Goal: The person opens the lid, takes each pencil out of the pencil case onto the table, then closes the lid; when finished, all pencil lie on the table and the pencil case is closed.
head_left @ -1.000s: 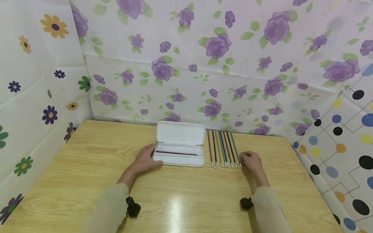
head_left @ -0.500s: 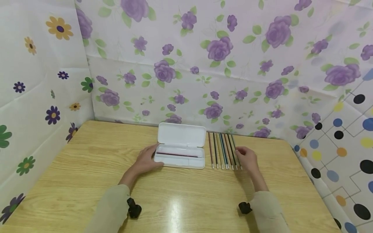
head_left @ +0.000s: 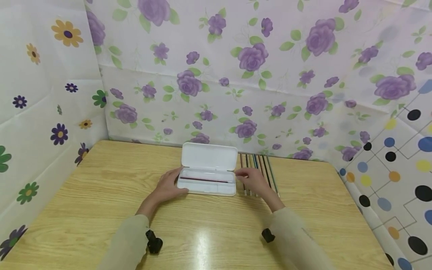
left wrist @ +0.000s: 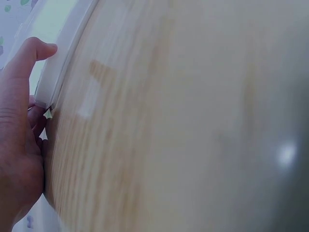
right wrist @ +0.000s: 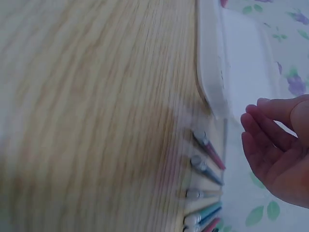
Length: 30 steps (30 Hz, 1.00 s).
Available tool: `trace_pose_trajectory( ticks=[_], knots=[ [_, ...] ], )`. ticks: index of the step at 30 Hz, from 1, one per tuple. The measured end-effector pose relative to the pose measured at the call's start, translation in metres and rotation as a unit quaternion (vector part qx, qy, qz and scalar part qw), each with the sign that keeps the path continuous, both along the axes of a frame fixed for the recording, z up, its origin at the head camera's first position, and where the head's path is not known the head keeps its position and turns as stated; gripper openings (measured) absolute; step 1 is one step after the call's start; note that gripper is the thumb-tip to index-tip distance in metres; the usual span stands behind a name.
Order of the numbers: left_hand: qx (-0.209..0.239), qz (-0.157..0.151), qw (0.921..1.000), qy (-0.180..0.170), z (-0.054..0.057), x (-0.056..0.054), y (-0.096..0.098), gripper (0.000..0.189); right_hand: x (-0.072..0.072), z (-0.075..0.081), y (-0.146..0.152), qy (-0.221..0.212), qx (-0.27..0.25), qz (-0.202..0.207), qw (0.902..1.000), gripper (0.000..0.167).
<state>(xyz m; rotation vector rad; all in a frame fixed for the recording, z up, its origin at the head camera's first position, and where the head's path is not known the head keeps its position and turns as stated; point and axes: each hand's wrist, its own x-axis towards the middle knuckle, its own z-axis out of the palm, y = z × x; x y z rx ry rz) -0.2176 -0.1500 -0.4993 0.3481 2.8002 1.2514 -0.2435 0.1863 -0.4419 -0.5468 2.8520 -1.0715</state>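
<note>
A white pencil case (head_left: 206, 189) lies on the table with its lid (head_left: 209, 155) raised. Inside it is one dark red pencil (head_left: 204, 179), lying lengthwise. My left hand (head_left: 167, 185) grips the case's left end; in the left wrist view the thumb of that left hand (left wrist: 17, 116) rests on the front rim. At the case's right end hovers my right hand (head_left: 254, 180), above a row of pencils (head_left: 274, 178) with white tips. The right wrist view shows that right hand (right wrist: 277, 145) with bent fingers and nothing visible between them. It partly hides the row in the head view.
The wooden table (head_left: 209, 232) extends in front of the case and to both sides. A floral cloth (head_left: 152, 75) hangs directly behind the table, with patterned cloths at left and right. A black wrist camera (head_left: 154, 243) is strapped to the left sleeve.
My right hand has moved left from the right end of the pencil row to the case's right edge. My left hand has stayed on the case.
</note>
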Motion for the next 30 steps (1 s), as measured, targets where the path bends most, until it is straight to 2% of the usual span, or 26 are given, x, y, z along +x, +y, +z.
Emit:
trace_pose_trajectory(
  ticks=[5,8,12,17,26,30],
  knots=[
    [0.003,0.003,1.0000,0.000,0.000,0.000,-0.001,0.092,-0.012,-0.006,-0.023,0.004,0.025,0.059,0.9979,0.018],
    [0.002,0.004,1.0000,-0.002,0.000,0.000,-0.001,0.091,-0.018,-0.011,-0.034,0.000,0.026,0.076,0.9967,0.018],
    [0.003,0.002,1.0000,0.001,0.001,0.000,-0.001,0.091,-0.025,-0.017,-0.045,-0.018,0.014,0.075,0.9969,0.016],
    [0.002,0.002,1.0000,0.008,0.001,0.000,0.001,0.091,-0.030,-0.024,-0.054,-0.017,0.020,0.078,0.9966,0.014],
    [0.001,0.004,1.0000,0.007,0.001,0.001,0.001,0.091,-0.034,-0.027,-0.062,0.036,0.071,0.107,0.9911,0.009],
    [0.000,0.005,1.0000,0.002,0.000,0.001,0.000,0.092,-0.034,-0.027,-0.066,0.046,0.094,0.109,0.9885,0.010]
  ],
)
